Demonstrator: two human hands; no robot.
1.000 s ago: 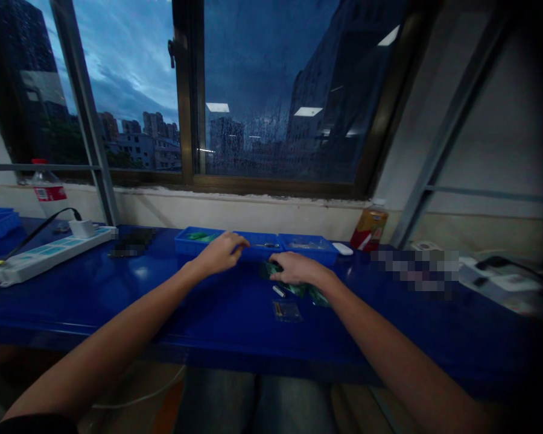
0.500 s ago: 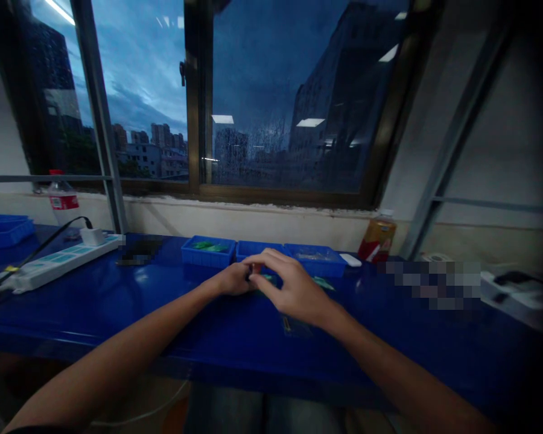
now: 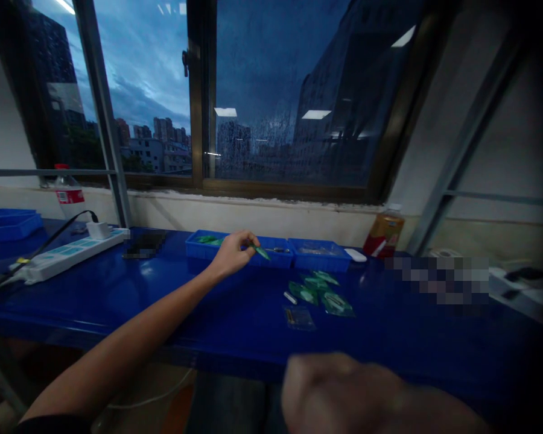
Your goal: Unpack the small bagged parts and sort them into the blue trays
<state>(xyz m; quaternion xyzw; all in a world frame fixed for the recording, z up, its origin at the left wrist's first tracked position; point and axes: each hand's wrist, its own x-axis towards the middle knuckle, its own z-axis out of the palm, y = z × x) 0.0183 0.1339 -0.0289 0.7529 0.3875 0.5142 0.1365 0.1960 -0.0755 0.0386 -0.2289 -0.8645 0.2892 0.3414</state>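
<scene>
My left hand [image 3: 234, 252] pinches a small green packet [image 3: 261, 252] in front of the blue bins. Behind it are the left bin [image 3: 199, 249] with green packets inside, the middle bin [image 3: 278, 259] with a small metallic item, and the right bin [image 3: 321, 260] holding clear bags. Several green packets [image 3: 304, 292] lie on the table, beside a small white piece [image 3: 290, 298] and a clear bag [image 3: 299, 318]. My right hand [image 3: 326, 386] is close to the camera at the bottom, blurred, its fingers smeared by motion.
On the left stand a power strip [image 3: 72, 250], a red-capped bottle [image 3: 69, 193] and another blue tray [image 3: 11, 226]. An amber bottle [image 3: 384, 234] and a white object [image 3: 355, 255] are at the back right, beneath the window.
My hands have parted. My right hand has come down and back towards the camera; my left hand has moved slightly up, showing the green packet. The packets on the table are now uncovered.
</scene>
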